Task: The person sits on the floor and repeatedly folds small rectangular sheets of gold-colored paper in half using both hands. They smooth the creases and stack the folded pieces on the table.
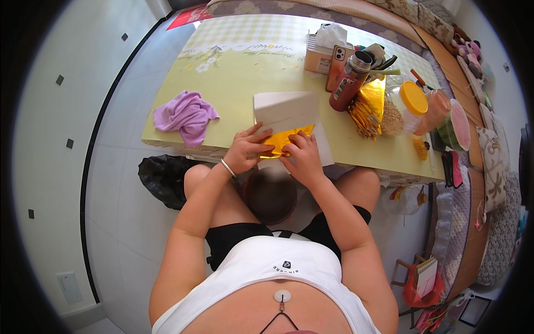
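Note:
A sheet of shiny gold foil paper lies at the table's near edge, between my two hands and partly folded. My left hand grips its left side, fingers laid over the foil. My right hand is closed on its right side, with bent fingertips pressing the foil. Beneath and behind the foil are white sheets, one reaching past my right hand. Parts of the foil are hidden under my fingers.
A purple cloth lies left on the green table. To the right stand a tissue box, a phone, a dark red flask, folded gold foil pieces, a yellow-lidded jar and cut watermelon. A black bag sits below left.

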The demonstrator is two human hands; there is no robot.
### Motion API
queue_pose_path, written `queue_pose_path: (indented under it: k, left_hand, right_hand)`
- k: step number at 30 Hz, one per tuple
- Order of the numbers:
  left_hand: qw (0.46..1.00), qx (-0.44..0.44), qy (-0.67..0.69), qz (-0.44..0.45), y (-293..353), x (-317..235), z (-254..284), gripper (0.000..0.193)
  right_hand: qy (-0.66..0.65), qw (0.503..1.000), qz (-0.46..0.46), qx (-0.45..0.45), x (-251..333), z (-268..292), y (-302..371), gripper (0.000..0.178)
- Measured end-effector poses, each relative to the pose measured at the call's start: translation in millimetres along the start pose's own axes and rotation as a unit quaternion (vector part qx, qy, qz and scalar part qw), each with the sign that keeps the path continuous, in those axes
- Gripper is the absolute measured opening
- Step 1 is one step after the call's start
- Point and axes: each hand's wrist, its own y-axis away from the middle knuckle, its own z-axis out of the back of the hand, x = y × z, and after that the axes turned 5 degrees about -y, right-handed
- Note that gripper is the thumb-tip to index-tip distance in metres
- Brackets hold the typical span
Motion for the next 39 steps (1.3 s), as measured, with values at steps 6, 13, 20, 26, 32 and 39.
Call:
queue_pose_path:
  k: [6, 13, 20, 26, 32, 39]
  left_hand:
    - [0.997, -0.07, 0.041, 0.016, 13, 13, -3, 0.016]
    - [0.985, -0.141, 0.022, 0.094, -17, 15, -23, 0.013]
    - [0.975, -0.163, -0.066, 0.136, -31, 5, -33, 0.016]
    - [0.969, -0.16, -0.053, 0.178, -32, -1, -35, 0.014]
    - [0.964, -0.174, -0.066, 0.189, -31, -4, -40, 0.013]
    - [0.955, -0.195, -0.079, 0.209, -27, -6, -45, 0.014]
  right_hand:
    - [-0.015, 1.0, -0.014, -0.003, 13, 7, -4, 0.022]
    - [-0.033, 0.994, -0.068, -0.081, 9, -14, -9, 0.019]
    - [-0.002, 0.993, -0.075, -0.09, 13, -17, -10, 0.016]
    - [0.022, 0.993, -0.08, -0.084, 12, -20, -10, 0.019]
    - [0.069, 0.993, -0.059, -0.077, 16, -20, -12, 0.033]
    - [0.109, 0.992, -0.037, -0.048, 14, -19, -13, 0.035]
